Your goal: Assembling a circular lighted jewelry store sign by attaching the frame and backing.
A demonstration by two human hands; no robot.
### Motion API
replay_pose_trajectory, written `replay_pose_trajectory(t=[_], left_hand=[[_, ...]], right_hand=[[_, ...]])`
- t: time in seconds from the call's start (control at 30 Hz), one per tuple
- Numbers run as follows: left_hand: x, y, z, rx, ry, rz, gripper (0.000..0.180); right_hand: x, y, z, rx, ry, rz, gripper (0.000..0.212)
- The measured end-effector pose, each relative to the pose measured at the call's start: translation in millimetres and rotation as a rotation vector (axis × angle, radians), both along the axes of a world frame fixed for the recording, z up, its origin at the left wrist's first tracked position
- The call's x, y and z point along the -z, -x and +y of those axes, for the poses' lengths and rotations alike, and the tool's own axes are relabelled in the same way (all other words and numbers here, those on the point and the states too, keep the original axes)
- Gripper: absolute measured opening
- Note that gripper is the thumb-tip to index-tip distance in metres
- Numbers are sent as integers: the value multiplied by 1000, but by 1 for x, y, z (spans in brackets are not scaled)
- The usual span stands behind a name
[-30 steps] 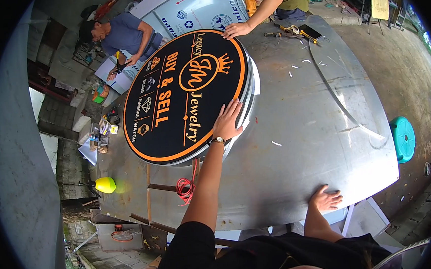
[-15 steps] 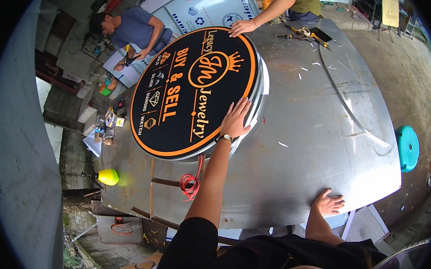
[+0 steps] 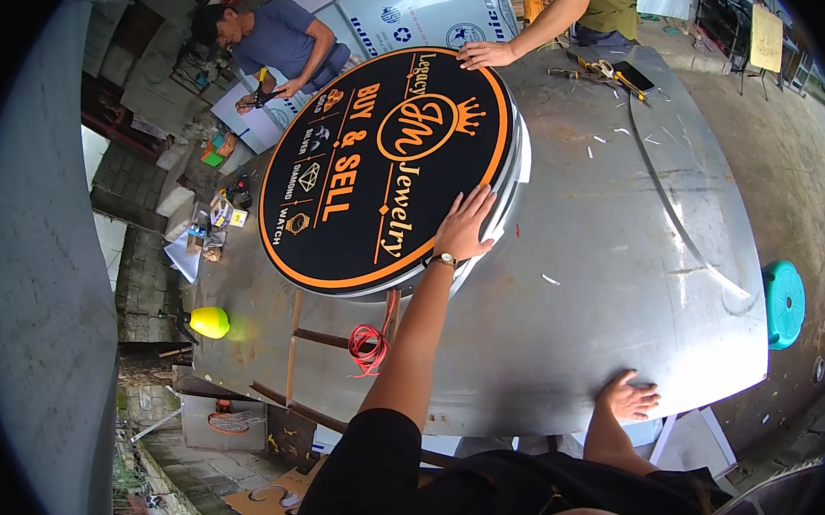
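A round black sign (image 3: 322, 249) with an orange ring and orange and white lettering lies face up on a grey metal table (image 3: 586, 313). My left hand (image 3: 465, 226), a watch on its wrist, rests flat across the sign's near right rim with the fingers stretched out. Down at the table's near edge, my right hand (image 3: 629, 398) lies palm down, fingers apart, holding nothing. A bundle of red wire (image 3: 368, 350) comes out from under the sign beside my left forearm. On the sign's far rim rests a co-worker's hand (image 3: 487, 55).
Pliers and a phone (image 3: 635, 76) lie at the far right of the table, near a bent clear strip (image 3: 674, 208) and white scraps. A yellow spray bottle (image 3: 210, 323) stands left. A teal stool (image 3: 785, 305) is beyond the right edge. Another person (image 3: 277, 44) works at far left.
The whole view has shifted slightly, so sign and table appear a little further right. Both my hands keep their places on the sign and the table.
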State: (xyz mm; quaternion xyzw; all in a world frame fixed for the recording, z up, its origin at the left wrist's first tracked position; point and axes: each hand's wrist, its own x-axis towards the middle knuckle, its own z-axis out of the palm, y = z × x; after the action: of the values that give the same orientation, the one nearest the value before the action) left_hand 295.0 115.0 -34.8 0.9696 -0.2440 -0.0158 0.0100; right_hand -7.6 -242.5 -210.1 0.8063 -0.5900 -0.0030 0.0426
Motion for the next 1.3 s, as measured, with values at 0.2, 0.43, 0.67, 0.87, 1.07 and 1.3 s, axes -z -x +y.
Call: replay_pose_trajectory(t=[0.2, 0.43, 0.67, 0.87, 1.07, 1.3], left_hand=[[0, 0, 0, -3, -5, 5, 90], [0, 0, 2, 1, -8, -2, 90], [1, 0, 0, 11, 12, -6, 90], [-1, -1, 0, -1, -21, 7, 90], [1, -1, 1, 10, -19, -6, 91], [3, -2, 0, 4, -22, -5, 92]], right_hand=[[-1, 0, 0, 2, -11, 28, 81], [-1, 0, 0, 1, 5, 55, 80], [-4, -2, 2, 6, 48, 58, 76], [-12, -5, 4, 13, 19, 58, 73], [-25, -9, 7, 15, -4, 75, 73], [-21, -8, 6, 28, -5, 74, 73]])
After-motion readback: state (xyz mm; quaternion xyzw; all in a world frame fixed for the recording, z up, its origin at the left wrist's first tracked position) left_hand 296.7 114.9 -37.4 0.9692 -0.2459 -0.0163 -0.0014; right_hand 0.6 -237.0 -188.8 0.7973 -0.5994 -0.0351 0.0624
